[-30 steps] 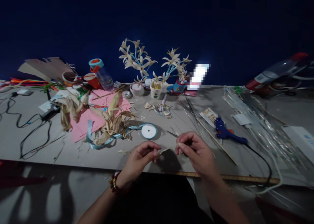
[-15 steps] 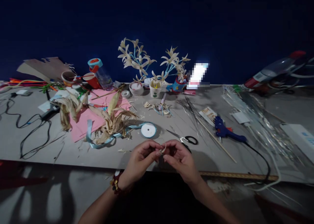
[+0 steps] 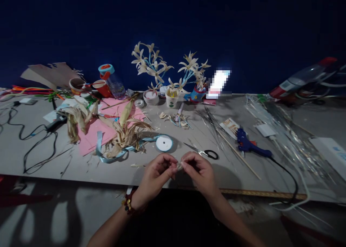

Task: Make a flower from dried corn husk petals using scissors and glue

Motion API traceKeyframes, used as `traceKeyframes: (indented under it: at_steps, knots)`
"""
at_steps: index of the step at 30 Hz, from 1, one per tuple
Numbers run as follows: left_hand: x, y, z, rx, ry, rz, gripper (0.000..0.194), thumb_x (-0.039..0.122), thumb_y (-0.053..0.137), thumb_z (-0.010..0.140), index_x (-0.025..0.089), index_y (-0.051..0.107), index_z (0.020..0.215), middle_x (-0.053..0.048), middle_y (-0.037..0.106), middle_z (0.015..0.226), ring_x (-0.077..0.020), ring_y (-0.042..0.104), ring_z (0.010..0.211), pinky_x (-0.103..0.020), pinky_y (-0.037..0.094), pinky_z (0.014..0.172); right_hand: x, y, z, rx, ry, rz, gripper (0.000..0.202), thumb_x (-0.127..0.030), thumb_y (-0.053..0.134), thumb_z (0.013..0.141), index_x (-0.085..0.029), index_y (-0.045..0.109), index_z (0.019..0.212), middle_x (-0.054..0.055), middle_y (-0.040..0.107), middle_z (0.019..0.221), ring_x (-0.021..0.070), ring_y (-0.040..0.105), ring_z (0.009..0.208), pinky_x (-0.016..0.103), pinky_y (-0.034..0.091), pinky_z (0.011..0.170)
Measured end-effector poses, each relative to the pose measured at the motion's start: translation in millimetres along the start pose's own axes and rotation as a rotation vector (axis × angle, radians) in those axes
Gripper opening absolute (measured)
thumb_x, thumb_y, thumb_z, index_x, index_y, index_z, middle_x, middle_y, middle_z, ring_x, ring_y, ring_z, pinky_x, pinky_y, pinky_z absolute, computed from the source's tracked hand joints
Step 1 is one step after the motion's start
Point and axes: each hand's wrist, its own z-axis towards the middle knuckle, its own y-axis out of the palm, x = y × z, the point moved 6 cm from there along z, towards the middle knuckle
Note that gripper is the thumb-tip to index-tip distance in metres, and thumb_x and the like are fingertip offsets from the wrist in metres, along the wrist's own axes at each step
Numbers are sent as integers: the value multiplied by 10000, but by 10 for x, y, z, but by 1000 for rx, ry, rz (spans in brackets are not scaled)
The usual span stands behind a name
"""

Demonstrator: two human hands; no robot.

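Drawn leftward since one second ago, the right hand (image 3: 201, 173) has closed in on the left hand (image 3: 156, 173), and one pair of black-handled steel scissors (image 3: 201, 153) that it largely covered now shows more. Between the fingertips, in the lower centre of the frame, is one pale thin strip (image 3: 178, 166) of fibrous material, mostly hidden. Scissors lie just beyond the right hand, one handle loop visible. Upper left of them sits one white round spool (image 3: 164, 146) with a glossy light-blue ribbon (image 3: 99, 140) trailing left around tan dried husks (image 3: 125, 137). Right of centre lie one slim pale wooden stick (image 3: 240, 155) and one dark-blue glue gun (image 3: 250, 145). Two sprays of cream flowers (image 3: 190, 65) on light-blue stems rise at upper centre, behind one small white cup (image 3: 171, 102).

Front edge of the long grey table (image 3: 108, 173) crosses under both wrists; a gold-brown patterned strip (image 3: 262, 194) follows it at lower right. Bare tabletop stretches left of the left hand, below the husks, and right of the right hand as far as the stick.

Both hands are curled, fingertips nearly meeting: each thumb presses toward its forefinger, pinching the strip. Beaded bracelet (image 3: 128, 202) circles the left wrist.
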Motion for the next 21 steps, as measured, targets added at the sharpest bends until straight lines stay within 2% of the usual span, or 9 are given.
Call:
traceKeyframes:
  at_steps: [6,12,21]
  knots:
    - [-7,-15,4,6,-18,33,248,369,729,884,156,654,985,-6,596,797,-103,562,698,-215,480,646,85,-111,-6,174,23,169,80,-259,675,927,-216,640,869,-23,605,807,100,585,581,224,487,557]
    - [-16,-4,-16,-28,-30,69,247,365,700,910,168,679,1058,-8,582,816,-101,531,712,-210,455,651,27,-96,-38,159,-10,166,90,-235,662,939,-208,649,854,-16,600,822,97,592,604,221,494,567]
    - [19,11,-12,-82,-72,73,274,384,712,892,177,716,1071,-17,598,811,-126,570,741,-226,457,666,68,-142,-23,253,-20,162,86,-230,665,940,-211,641,859,-28,594,800,87,580,569,214,479,541]
